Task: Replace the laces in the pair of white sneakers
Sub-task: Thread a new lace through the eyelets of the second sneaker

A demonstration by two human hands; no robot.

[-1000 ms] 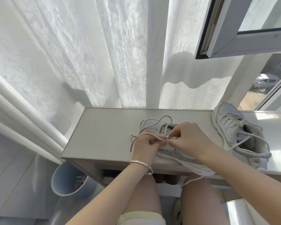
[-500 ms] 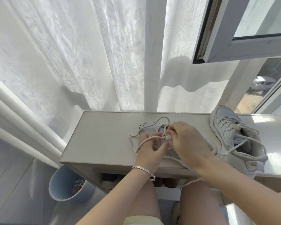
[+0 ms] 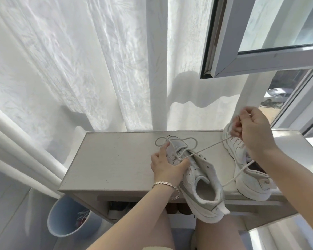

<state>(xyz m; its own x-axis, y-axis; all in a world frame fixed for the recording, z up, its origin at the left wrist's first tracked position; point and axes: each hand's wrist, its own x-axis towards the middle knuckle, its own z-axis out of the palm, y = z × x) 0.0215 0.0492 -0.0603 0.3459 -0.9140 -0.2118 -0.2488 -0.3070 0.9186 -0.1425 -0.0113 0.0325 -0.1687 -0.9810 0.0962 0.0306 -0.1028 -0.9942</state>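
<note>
A white sneaker lies on the pale shelf top, toe away from me, heel hanging over the front edge. My left hand presses on its forefoot. A white lace runs taut from the sneaker's eyelets up to my right hand, which pinches it raised at the right. Slack lace loops lie beyond the toe. The second white sneaker stands at the right, laced, partly behind my right arm.
A light blue bin stands on the floor at lower left. White curtains hang behind the shelf. An open window sash juts out at upper right. Dark shoes sit in the shelf's lower compartment. My knees are below the front edge.
My right hand has left the eyelets and pulled the lace up and to the right until taut. My left hand shifted from pinching the lace to holding the sneaker down.
</note>
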